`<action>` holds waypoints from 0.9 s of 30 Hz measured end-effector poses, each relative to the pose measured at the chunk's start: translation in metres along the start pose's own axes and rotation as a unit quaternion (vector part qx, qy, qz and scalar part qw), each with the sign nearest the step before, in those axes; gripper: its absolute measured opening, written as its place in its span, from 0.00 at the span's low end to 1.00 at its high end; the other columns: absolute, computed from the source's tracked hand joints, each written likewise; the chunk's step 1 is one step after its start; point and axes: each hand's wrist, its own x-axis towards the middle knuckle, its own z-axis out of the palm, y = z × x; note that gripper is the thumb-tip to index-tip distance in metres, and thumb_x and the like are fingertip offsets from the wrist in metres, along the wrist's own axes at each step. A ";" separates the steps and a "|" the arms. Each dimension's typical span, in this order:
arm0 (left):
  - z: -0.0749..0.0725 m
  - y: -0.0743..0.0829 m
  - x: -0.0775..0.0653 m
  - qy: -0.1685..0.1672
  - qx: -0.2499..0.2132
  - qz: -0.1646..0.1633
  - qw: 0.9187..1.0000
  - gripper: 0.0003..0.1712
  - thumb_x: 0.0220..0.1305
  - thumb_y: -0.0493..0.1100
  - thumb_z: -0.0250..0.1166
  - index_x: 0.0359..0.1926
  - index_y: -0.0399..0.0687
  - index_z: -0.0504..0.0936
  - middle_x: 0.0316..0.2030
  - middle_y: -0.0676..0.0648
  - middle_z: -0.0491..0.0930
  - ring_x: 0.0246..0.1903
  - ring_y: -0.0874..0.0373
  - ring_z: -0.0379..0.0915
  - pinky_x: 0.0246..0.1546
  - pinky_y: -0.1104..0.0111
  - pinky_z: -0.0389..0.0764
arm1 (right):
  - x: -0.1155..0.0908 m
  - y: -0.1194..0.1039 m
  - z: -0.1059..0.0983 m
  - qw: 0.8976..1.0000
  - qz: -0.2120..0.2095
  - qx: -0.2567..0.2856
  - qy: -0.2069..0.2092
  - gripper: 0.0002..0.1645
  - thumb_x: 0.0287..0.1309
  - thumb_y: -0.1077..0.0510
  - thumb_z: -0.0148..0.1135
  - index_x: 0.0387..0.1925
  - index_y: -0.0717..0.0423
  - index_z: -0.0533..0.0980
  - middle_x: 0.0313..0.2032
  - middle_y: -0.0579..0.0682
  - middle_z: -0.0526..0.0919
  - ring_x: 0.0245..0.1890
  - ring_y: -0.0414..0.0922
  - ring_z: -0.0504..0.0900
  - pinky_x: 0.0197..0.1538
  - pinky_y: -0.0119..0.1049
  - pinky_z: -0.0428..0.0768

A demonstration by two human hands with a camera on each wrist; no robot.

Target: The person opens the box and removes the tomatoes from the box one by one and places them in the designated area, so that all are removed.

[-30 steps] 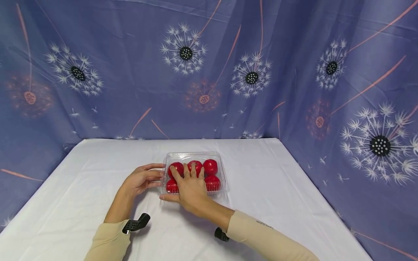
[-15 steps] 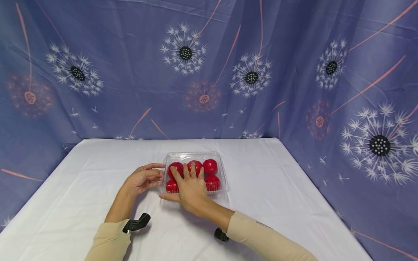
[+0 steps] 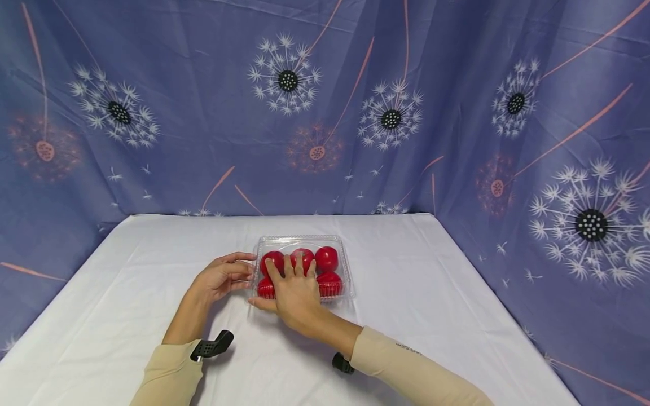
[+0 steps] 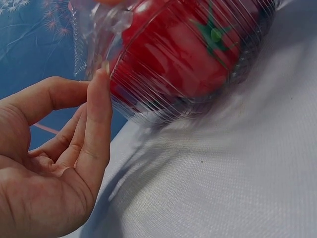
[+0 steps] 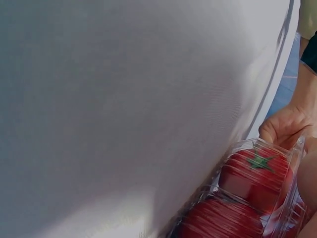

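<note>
A clear plastic clamshell container [image 3: 347, 270] with red tomatoes [image 3: 326, 259] inside stands on the white table. My right hand [image 3: 299, 296] lies over the lid with its fingers spread. Its thumb reaches along the container's front left corner. My left hand [image 3: 217, 279] is at the container's left side, fingertips touching the rim. Up close in the left wrist view, the fingertips of the left hand [image 4: 59, 148] meet the ribbed plastic beside a tomato [image 4: 188, 54] with a green calyx. In the right wrist view, the ribbed container wall shows a tomato [image 5: 255, 173] behind it.
A white cloth [image 3: 416, 316] covers the table. Behind and to the sides hangs a blue curtain [image 3: 213, 113] printed with dandelions. A black camera mount [image 3: 213, 345] sits on the left wrist, another black mount [image 3: 342, 363] on the right.
</note>
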 end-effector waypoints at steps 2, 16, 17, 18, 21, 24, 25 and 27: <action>-0.001 0.000 -0.001 -0.004 -0.002 0.001 1.000 0.15 0.70 0.28 0.57 0.54 0.41 0.77 0.29 0.51 0.85 0.28 0.62 0.83 0.32 0.70 0.88 | 0.000 -0.001 0.000 1.000 -0.003 -0.004 0.000 0.56 0.53 0.12 0.44 0.74 0.37 0.66 0.69 0.56 0.74 0.70 0.61 0.71 0.69 0.65 0.70; 0.000 0.003 -0.001 -0.009 -0.006 0.001 1.000 0.16 0.69 0.27 0.55 0.55 0.40 0.77 0.29 0.51 0.85 0.27 0.61 0.83 0.31 0.70 0.88 | 0.000 -0.002 -0.002 1.000 -0.005 -0.010 -0.023 0.55 0.56 0.13 0.42 0.75 0.40 0.66 0.70 0.56 0.73 0.70 0.61 0.70 0.69 0.63 0.70; 0.000 0.003 -0.001 -0.008 -0.006 0.001 1.000 0.15 0.69 0.27 0.56 0.54 0.40 0.77 0.29 0.51 0.85 0.27 0.61 0.83 0.31 0.70 0.88 | 0.000 -0.002 -0.001 1.000 -0.008 -0.012 -0.016 0.56 0.55 0.12 0.43 0.74 0.40 0.66 0.69 0.56 0.73 0.70 0.61 0.71 0.69 0.63 0.71; 0.000 0.003 -0.002 -0.007 -0.006 0.001 1.000 0.15 0.69 0.27 0.56 0.54 0.40 0.77 0.29 0.51 0.85 0.27 0.61 0.83 0.31 0.70 0.88 | 0.000 -0.001 -0.001 1.000 -0.011 -0.013 -0.008 0.57 0.54 0.12 0.42 0.74 0.41 0.66 0.69 0.56 0.74 0.69 0.61 0.72 0.68 0.64 0.72; 0.001 0.004 -0.002 -0.006 -0.008 -0.001 1.000 0.15 0.68 0.27 0.56 0.54 0.40 0.77 0.29 0.50 0.86 0.27 0.61 0.83 0.31 0.70 0.88 | 0.000 0.001 -0.001 1.000 -0.019 -0.007 0.006 0.59 0.52 0.11 0.43 0.72 0.43 0.67 0.68 0.58 0.75 0.68 0.62 0.73 0.65 0.65 0.74; 0.001 0.004 -0.002 -0.007 -0.013 -0.002 1.000 0.16 0.68 0.26 0.56 0.54 0.40 0.77 0.28 0.50 0.86 0.27 0.61 0.84 0.31 0.70 0.88 | 0.000 0.002 -0.002 1.000 -0.025 0.003 0.010 0.60 0.49 0.10 0.46 0.72 0.44 0.67 0.67 0.58 0.76 0.68 0.64 0.73 0.65 0.67 0.74; 0.001 0.004 -0.002 -0.008 -0.015 -0.003 1.000 0.15 0.68 0.26 0.56 0.54 0.40 0.77 0.28 0.50 0.86 0.27 0.61 0.84 0.31 0.70 0.88 | 0.000 0.002 -0.002 1.000 -0.026 0.006 0.010 0.60 0.48 0.10 0.47 0.72 0.44 0.67 0.66 0.58 0.76 0.68 0.64 0.73 0.64 0.67 0.74; 0.001 0.004 -0.002 -0.007 -0.017 -0.003 1.000 0.15 0.68 0.26 0.56 0.53 0.40 0.77 0.28 0.50 0.86 0.27 0.61 0.84 0.30 0.70 0.88 | 0.001 0.002 -0.002 0.999 -0.029 0.013 0.011 0.60 0.48 0.11 0.50 0.71 0.44 0.67 0.66 0.58 0.77 0.67 0.64 0.73 0.64 0.67 0.74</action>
